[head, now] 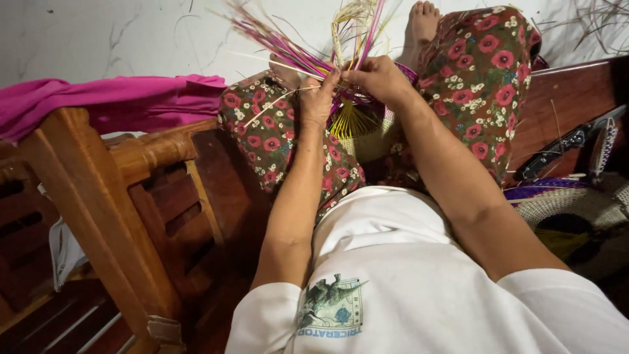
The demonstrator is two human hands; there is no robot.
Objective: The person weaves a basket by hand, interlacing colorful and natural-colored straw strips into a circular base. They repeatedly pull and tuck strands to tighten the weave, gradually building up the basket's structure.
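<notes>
While you sit on the wooden bench [216, 177] with your knees drawn up, both hands meet over the half-woven basket [357, 128] that rests between your thighs. Your left hand [319, 99] pinches a pale straw [278, 105] between thumb and fingers, closed tight on it. Your right hand [379, 78] curls shut around the pink and tan strands [308, 46] that fan upward from the basket rim (the fingertips themselves are hidden in the weave). A magenta cloth [111, 101] lies draped over the armrest [98, 190] at your left. At your right, on the bench, sits a finished woven tray [570, 203] with a purple edge, well apart from the hands.
</notes>
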